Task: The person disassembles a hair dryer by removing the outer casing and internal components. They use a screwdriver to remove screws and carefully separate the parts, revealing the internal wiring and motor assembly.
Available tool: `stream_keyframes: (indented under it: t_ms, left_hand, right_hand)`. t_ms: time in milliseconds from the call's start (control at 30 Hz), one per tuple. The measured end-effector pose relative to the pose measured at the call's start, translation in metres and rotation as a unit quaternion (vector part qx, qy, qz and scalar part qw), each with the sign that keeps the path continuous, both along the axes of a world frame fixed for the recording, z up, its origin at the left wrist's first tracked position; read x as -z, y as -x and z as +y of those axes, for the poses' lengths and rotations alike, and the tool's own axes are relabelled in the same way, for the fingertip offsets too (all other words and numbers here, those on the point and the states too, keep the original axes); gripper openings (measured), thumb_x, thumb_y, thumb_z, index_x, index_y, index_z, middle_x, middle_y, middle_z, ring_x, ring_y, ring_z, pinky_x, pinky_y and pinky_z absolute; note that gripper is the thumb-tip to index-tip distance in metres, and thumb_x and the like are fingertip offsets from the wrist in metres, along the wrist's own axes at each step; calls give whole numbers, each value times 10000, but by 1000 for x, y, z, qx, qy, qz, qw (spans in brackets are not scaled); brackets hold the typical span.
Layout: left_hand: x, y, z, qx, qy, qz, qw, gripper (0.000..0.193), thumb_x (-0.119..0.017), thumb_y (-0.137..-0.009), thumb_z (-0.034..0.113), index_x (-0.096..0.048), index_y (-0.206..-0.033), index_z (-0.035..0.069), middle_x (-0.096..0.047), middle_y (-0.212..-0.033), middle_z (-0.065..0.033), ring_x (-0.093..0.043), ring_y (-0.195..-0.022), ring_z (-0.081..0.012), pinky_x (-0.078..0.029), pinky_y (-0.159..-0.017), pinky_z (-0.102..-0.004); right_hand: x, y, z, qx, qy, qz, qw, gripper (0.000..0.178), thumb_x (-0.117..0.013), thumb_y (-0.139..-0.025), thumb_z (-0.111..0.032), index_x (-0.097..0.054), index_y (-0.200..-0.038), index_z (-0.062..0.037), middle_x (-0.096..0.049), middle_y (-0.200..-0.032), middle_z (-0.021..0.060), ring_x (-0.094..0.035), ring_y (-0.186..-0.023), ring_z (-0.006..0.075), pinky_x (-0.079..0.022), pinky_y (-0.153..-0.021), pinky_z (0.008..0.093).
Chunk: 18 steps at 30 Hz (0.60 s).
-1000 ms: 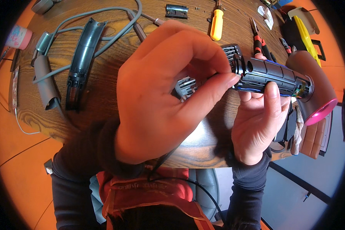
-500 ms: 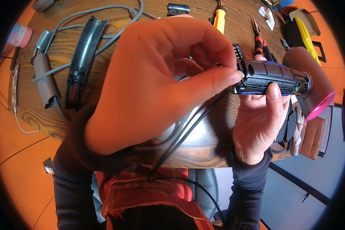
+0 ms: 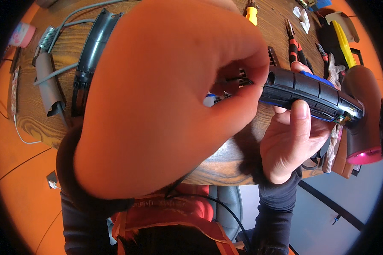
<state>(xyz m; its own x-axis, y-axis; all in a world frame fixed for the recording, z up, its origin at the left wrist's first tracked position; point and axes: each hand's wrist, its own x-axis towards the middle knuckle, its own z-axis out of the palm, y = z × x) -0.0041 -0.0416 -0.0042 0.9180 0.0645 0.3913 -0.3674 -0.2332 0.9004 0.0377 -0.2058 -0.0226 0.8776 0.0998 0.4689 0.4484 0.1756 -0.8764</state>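
Observation:
A hair dryer with its black inner handle exposed lies across my right hand. The right thumb presses the handle's near side and the fingers wrap round beneath and behind. Its grey head, with a pink rim, points off to the right. My left hand is large and close to the camera, its thumb and forefinger pinched together at the handle's left end. What sits in that pinch is too hidden to name. A thin dark wire shows behind the left fingers. Blue wire runs along the handle.
On the wooden table's left lie a curved black shell, a grey tube and a grey cable. Toward the back right are a yellow-handled screwdriver, red-and-black pliers, crumpled tissue and a black-and-yellow case.
My left hand has come nearer the camera, covering more of the table. The dryer has tilted, its head dropping toward the right edge of view.

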Motion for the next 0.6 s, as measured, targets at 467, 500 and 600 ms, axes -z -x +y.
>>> stream_keyframes:
  t_ms: [467,500,600]
  left_hand:
    - [20,-3,-7,-59,-144,-85,984,201,-606,-653,-155,-563,-801,-25,-517,-890,-83,-526,-775,-121,-445,-692,-223]
    - [18,-3,-6,-54,-138,-82,986,204,-607,-651,-156,-563,-801,-25,-517,-891,-84,-525,-775,-121,-445,-693,-223]
    - [13,-6,-2,-31,-100,-74,992,212,-610,-645,-159,-562,-801,-25,-518,-894,-86,-525,-775,-122,-446,-696,-225]
  right_hand:
    - [2,1,4,-8,7,6,1000,434,-562,-801,-109,-399,-1180,25,-557,-1077,203,-591,-913,229,-475,-836,339]
    - [2,1,3,-9,4,13,1000,434,-555,-806,-114,-396,-1185,24,-559,-1074,200,-592,-914,232,-474,-839,339]
    - [-3,-1,-5,-47,-21,84,995,454,-528,-829,-130,-361,-1236,-17,-533,-1114,188,-557,-995,245,-459,-870,343]
